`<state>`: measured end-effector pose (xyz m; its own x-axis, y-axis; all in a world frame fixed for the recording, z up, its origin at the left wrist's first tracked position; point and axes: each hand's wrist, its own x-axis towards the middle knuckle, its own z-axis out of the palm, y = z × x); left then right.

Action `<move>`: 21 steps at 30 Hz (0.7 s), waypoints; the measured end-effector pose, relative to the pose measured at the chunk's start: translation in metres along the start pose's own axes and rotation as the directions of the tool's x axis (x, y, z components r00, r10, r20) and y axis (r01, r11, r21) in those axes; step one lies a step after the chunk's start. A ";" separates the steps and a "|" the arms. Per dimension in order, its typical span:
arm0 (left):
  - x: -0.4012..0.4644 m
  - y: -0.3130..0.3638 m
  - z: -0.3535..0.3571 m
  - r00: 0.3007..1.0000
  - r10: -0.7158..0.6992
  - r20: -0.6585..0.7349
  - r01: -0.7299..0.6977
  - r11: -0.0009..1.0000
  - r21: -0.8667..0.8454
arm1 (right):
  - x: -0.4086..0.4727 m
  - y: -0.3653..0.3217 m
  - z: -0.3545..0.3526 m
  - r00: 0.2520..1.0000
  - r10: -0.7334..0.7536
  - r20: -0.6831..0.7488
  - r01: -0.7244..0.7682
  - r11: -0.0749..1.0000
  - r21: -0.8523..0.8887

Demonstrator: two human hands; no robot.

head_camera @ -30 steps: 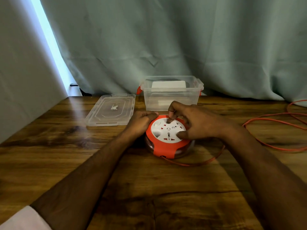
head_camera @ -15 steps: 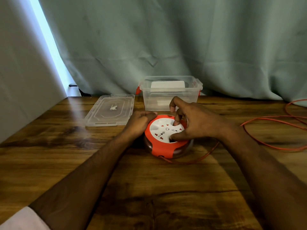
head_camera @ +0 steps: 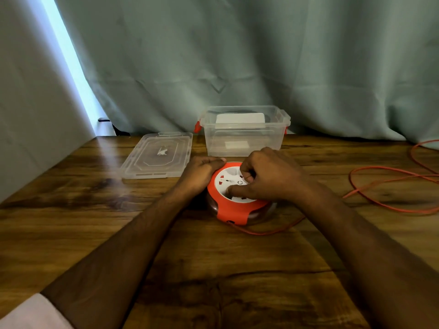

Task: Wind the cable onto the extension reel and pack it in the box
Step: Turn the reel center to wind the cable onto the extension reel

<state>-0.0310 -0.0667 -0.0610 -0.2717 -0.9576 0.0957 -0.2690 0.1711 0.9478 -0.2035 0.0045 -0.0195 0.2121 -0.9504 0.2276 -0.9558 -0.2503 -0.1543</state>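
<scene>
Farthest left on the wooden table (head_camera: 71, 222), the clear lid (head_camera: 158, 155) lies flat and well out of the way, so the box stays open for packing later. Next comes my left hand (head_camera: 202, 170), curled closed against the orange rim of the extension reel (head_camera: 237, 200); I hold it there to brace the body so that it does not spin or slide while I wind. The reel sits flat on the table just in front of the clear box (head_camera: 244, 136), socket face up. My right hand (head_camera: 268, 176) rests on top of that white face, fingers bent into it and the thumb pressed along it, gripping the centre to turn it (whether there is a recess or a small knob under my fingers I cannot tell). The box behind stands open, with something white inside. From the reel's front edge the orange cable (head_camera: 380, 176) runs out under my right forearm and loops loosely across the table to the right, so I judge most of the winding is yet to do.
</scene>
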 end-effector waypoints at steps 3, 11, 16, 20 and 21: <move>-0.002 0.001 -0.001 1.000 0.013 0.007 -0.013 1.000 -0.002 | 0.003 -0.008 0.003 1.000 0.011 0.023 -0.011 1.000 -0.014; -0.003 0.001 0.000 0.999 0.030 -0.026 -0.030 1.000 0.007 | -0.003 0.004 -0.007 0.997 -0.059 -0.047 0.065 0.988 0.137; -0.005 0.003 0.000 0.999 0.032 -0.017 -0.031 0.999 0.034 | -0.005 0.023 -0.018 0.988 -0.121 0.095 0.100 0.975 0.197; -0.004 0.003 0.000 0.999 0.023 -0.030 -0.022 0.998 0.053 | -0.004 0.028 -0.017 0.985 -0.120 0.120 0.083 0.957 0.278; -0.004 0.003 0.001 0.999 0.018 -0.034 -0.017 0.999 0.050 | -0.005 0.029 -0.018 0.986 -0.113 0.122 0.073 0.954 0.291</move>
<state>-0.0314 -0.0623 -0.0588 -0.2453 -0.9616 0.1234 -0.3101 0.1984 0.9298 -0.2357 0.0054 -0.0077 0.3419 -0.9315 0.1242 -0.8370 -0.3620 -0.4103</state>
